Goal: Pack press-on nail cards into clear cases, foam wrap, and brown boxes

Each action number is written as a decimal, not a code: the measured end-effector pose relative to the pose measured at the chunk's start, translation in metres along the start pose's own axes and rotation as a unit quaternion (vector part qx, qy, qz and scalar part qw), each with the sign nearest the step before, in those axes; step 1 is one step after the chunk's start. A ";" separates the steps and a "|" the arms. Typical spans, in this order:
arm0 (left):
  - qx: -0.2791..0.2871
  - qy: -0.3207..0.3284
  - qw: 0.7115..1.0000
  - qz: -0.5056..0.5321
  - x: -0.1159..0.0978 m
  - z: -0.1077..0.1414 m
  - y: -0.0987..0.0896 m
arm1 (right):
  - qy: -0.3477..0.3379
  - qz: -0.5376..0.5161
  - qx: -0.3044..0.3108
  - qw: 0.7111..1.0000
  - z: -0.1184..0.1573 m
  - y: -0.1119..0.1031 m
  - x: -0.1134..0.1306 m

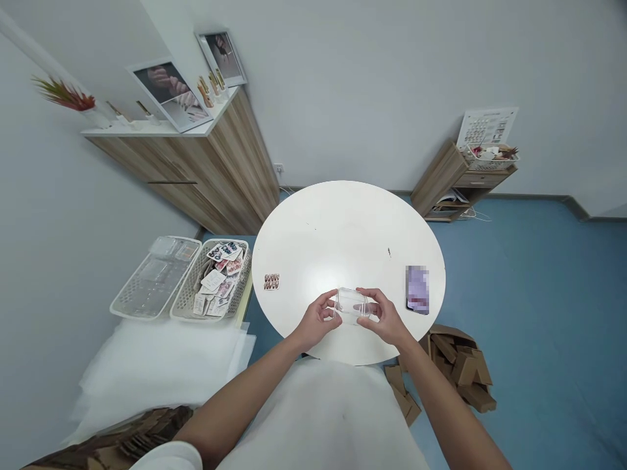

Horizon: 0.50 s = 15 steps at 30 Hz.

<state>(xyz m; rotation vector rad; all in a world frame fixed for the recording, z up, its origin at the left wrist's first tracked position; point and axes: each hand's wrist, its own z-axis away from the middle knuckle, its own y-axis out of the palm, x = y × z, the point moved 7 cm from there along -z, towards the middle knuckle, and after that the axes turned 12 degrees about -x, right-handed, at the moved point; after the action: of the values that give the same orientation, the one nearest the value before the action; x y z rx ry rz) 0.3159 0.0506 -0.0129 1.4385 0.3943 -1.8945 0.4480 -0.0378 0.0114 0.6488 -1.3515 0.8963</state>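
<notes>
Between my two hands is a small clear plastic box (351, 301), held over the near part of the round white table (343, 228). My left hand (321, 316) grips its left end with thumb and fingers. At the right end, my right hand (385, 315) holds it the same way. The box looks empty, though its see-through walls make this hard to tell. Left of my hands, a small card of brown press-on nails (271, 281) lies on the table. A blurred purple rectangular item (417, 289) lies near the table's right edge.
White baskets stand left of the table: one with clear boxes (151, 277), another with nail cards (215, 281). White foam sheets (161, 365) are stacked nearer me. A carton of folded cardboard (463, 369) sits on the floor at right. Wooden cabinets (249, 163) line the wall.
</notes>
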 end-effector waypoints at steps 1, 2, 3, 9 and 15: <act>-0.005 -0.002 1.000 -0.002 0.002 0.001 0.000 | 0.006 -0.003 -0.010 1.000 -0.002 -0.002 -0.002; -0.007 -0.004 1.000 -0.003 0.003 0.001 0.001 | 0.013 -0.006 -0.022 1.000 -0.004 -0.003 -0.004; -0.009 -0.008 1.000 -0.003 0.005 0.002 0.002 | 0.022 -0.010 -0.033 0.999 -0.006 -0.004 -0.007; -0.012 -0.017 1.000 0.002 0.014 0.005 0.006 | 0.116 -0.013 -0.100 0.988 -0.016 -0.002 -0.031; -0.034 -0.045 0.998 -0.018 0.030 0.006 0.002 | 0.182 -0.062 -0.127 0.973 -0.014 0.005 -0.052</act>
<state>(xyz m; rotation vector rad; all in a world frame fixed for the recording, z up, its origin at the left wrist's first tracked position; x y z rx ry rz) 0.3097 0.0345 -0.0384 1.3058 0.4405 -1.9481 0.4514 -0.0324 -0.0426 0.3452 -1.0590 0.6879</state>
